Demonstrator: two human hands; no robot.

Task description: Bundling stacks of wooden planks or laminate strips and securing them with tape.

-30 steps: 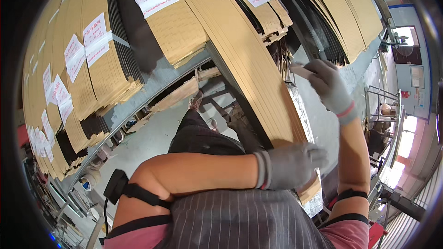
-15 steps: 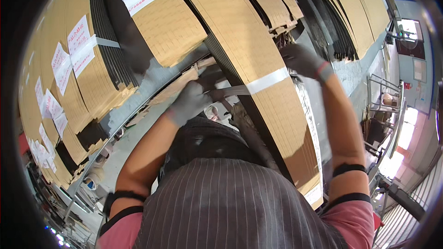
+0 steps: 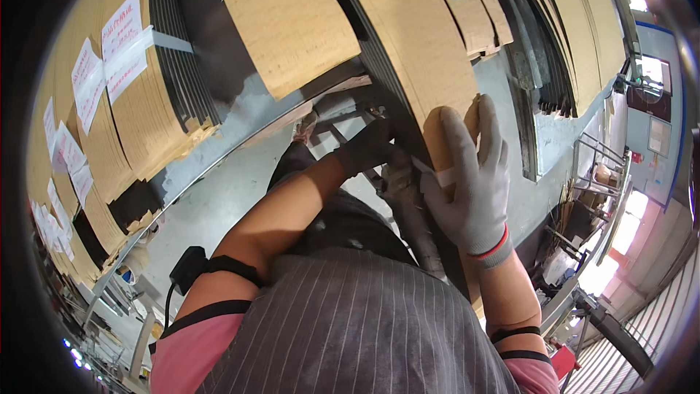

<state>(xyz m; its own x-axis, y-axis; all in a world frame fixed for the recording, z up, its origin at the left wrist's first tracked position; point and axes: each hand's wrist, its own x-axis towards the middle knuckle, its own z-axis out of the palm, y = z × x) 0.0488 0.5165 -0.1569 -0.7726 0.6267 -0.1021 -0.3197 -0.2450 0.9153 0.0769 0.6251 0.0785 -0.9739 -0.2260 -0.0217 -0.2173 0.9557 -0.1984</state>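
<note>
A long bundle of tan, board-like strips with black edges (image 3: 408,36) runs from the top centre down toward my body. My right hand (image 3: 472,193), in a grey glove with a red cuff line, lies on top of it with fingers stretched and spread. Under that palm a bit of white band (image 3: 444,175) shows across the bundle; the rest is covered. Against the bundle's left side is my left hand (image 3: 367,149), its gloved fingers curled and in shadow. What they grip, if anything, is hidden.
More tan bundles (image 3: 292,29) lie at the top and left, several with white paper labels (image 3: 124,36). A grey metal table edge (image 3: 211,168) runs diagonally at left. Metal racks (image 3: 601,175) stand at right.
My right hand has come from beyond the bundle's right side onto its top, over the white band. My left hand has moved right, against the bundle's side; the stretched band end no longer shows.
</note>
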